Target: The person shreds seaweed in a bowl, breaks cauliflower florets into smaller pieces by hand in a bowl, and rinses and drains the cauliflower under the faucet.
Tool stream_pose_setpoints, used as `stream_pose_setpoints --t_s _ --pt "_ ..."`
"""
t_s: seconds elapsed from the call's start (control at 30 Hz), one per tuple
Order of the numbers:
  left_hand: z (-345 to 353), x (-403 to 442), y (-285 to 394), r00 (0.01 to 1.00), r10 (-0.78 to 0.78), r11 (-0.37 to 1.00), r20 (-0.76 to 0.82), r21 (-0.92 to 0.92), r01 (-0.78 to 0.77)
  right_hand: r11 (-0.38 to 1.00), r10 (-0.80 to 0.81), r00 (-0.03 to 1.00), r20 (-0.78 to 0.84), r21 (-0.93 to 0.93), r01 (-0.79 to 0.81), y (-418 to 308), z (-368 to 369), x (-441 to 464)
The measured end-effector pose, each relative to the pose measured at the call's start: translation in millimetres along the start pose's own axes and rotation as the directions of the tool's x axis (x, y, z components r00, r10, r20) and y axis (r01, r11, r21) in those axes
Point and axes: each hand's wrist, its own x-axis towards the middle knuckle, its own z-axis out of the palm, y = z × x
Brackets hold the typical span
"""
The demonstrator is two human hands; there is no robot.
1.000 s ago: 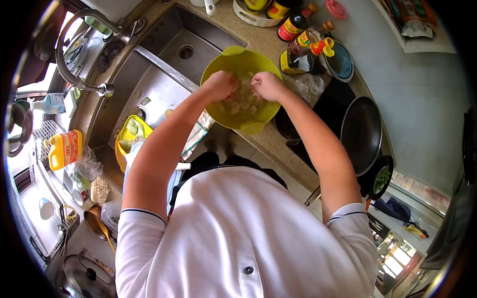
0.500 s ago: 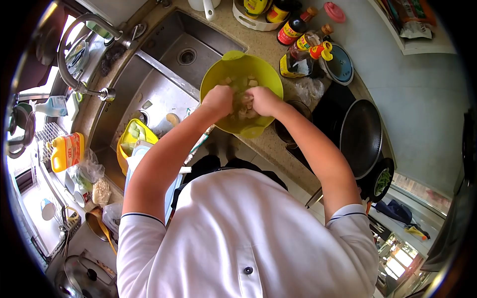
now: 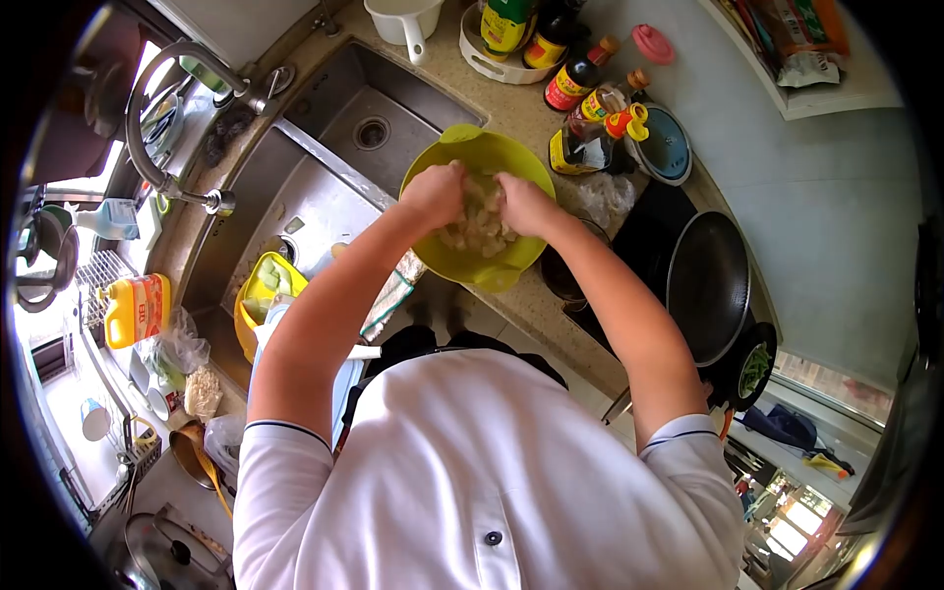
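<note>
A yellow-green bowl with two tab handles stands at the counter's edge by the sink. Inside are wet, pale, irregular chunks, maybe pieces of meat, in cloudy liquid. My left hand reaches over the left side of the bowl, fingers curled in and closed. On the opposite side, my right hand is also closed, its curled fingertips down at the chunks. What each hand grips is hidden by the fingers.
A double steel sink with a faucet lies left; a yellow basket holds pale green pieces. Sauce bottles crowd behind the bowl. A wok and a small pan of chopped greens are at right.
The chunks have shifted and now lie more bunched toward the near side of the bowl. Both hands stay inside it, fingers still curled. The whole view has tilted slightly.
</note>
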Motion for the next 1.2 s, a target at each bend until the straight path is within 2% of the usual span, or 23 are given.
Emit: stream_pose_setpoints --t_s 0.03,0.07,0.1,0.13,0.2,0.27,0.3,0.43,0.47,0.5,0.53,0.6,0.63,0.67,0.73,0.83,0.87,0.93,0.97,1.07,1.1,1.13,1.2 --pt "-1.6 -1.8 0.1 0.994 0.001 0.994 0.110 0.110 -0.013 0.986 0.025 0.992 0.125 -0.170 -0.004 -1.3 -1.9 -3.4" --pt "-2.3 -4.0 0.8 0.976 -0.012 0.975 0.219 0.218 -0.037 0.985 0.023 0.992 0.121 -0.170 -0.002 -4.8 1.3 -9.7" --pt "7.2 -11.0 -0.3 0.976 -0.010 0.975 0.219 0.220 -0.040 0.946 -0.005 0.998 0.068 -0.322 0.026 -14.5 7.1 -19.3" --pt "23.1 -20.5 -2.2 0.994 0.071 0.950 0.080 0.299 -0.091 0.940 -0.023 0.998 0.051 -0.340 0.039 -14.5 14.8 -20.1" --pt "43.5 -21.1 -8.3 0.985 0.162 0.915 -0.053 0.382 -0.130 0.924 -0.060 0.998 0.016 -0.377 0.062 -14.3 30.3 -21.7" --pt "47.1 -12.2 -7.9 0.978 -0.047 0.976 0.203 0.218 0.001 0.984 0.018 0.991 0.134 -0.176 0.006 5.4 49.7 -4.0" --pt "37.1 -15.1 -1.9 0.977 -0.029 0.986 0.211 0.167 -0.006 0.998 0.011 0.984 0.177 -0.058 -0.001 -10.5 29.9 -9.7" --pt "12.8 -23.4 10.4 0.961 -0.115 0.980 0.252 0.185 0.069 0.997 0.007 0.986 0.168 0.073 -0.020 -11.3 11.3 -12.6" --pt "13.5 -24.0 7.5 0.976 -0.063 0.966 0.208 0.259 0.007 0.992 -0.119 0.991 -0.056 -0.051 0.116 -11.2 11.8 -9.4" --pt "18.4 -25.6 4.8 0.985 -0.004 0.941 0.173 0.333 -0.055 0.957 -0.260 0.930 -0.258 -0.199 0.212 -10.3 14.3 -10.5" --pt "26.8 -25.6 5.7 0.985 -0.002 0.941 0.175 0.334 -0.057 0.957 -0.258 0.931 -0.260 -0.198 0.210 -11.8 19.0 -11.3" --pt "43.2 -20.4 7.0 0.994 -0.072 0.963 0.087 0.264 0.047 0.952 -0.143 0.988 -0.067 -0.284 0.118 -15.8 30.5 -5.2" --pt "41.3 -16.2 3.6 0.981 -0.047 0.979 0.186 0.204 0.009 0.986 -0.039 0.994 0.101 -0.160 0.055 -8.7 39.1 4.7" --pt "42.7 -15.8 1.8 0.982 -0.048 0.979 0.184 0.205 0.009 0.985 -0.041 0.994 0.100 -0.161 0.057 1.8 46.3 7.9" --pt "30.7 -19.8 9.4 0.959 -0.167 0.984 0.227 0.094 0.149 0.996 0.002 0.986 0.166 0.089 -0.017 -2.1 39.7 7.2" --pt "1.0 -31.1 20.5 0.926 -0.152 0.965 0.345 0.255 0.064 0.999 0.001 0.967 0.253 -0.043 0.010 -16.2 8.6 -13.7" --pt "3.8 -33.7 17.2 0.927 -0.153 0.965 0.341 0.256 0.065 0.999 -0.002 0.968 0.252 -0.044 0.014 -26.9 0.4 -17.0" --pt "20.5 -42.4 6.5 0.998 0.022 0.930 0.060 0.366 -0.043 0.922 0.045 0.994 0.095 -0.388 -0.005 -43.8 -7.5 -25.0" --pt "29.2 -39.9 3.9 0.998 0.023 0.929 0.060 0.367 -0.044 0.890 -0.035 0.999 -0.004 -0.455 0.029 -39.3 -2.7 -18.2" --pt "39.5 -30.0 4.8 0.998 -0.044 0.957 0.049 0.288 0.028 0.930 -0.120 0.990 0.081 -0.339 0.140 -9.0 22.6 7.5" --pt "33.8 -29.1 7.4 0.979 -0.075 0.976 0.189 0.216 0.033 0.959 -0.062 0.974 0.219 -0.259 0.120 -6.2 21.9 9.2" --pt "27.9 -28.9 9.7 0.940 -0.093 0.989 0.327 0.143 0.048 0.958 -0.063 0.973 0.220 -0.260 0.121 -12.3 11.9 3.4" --pt "16.1 -38.0 10.7 0.973 -0.045 0.980 0.228 0.198 -0.001 0.975 -0.088 0.965 0.245 -0.176 0.133 -22.6 -10.6 -17.2"
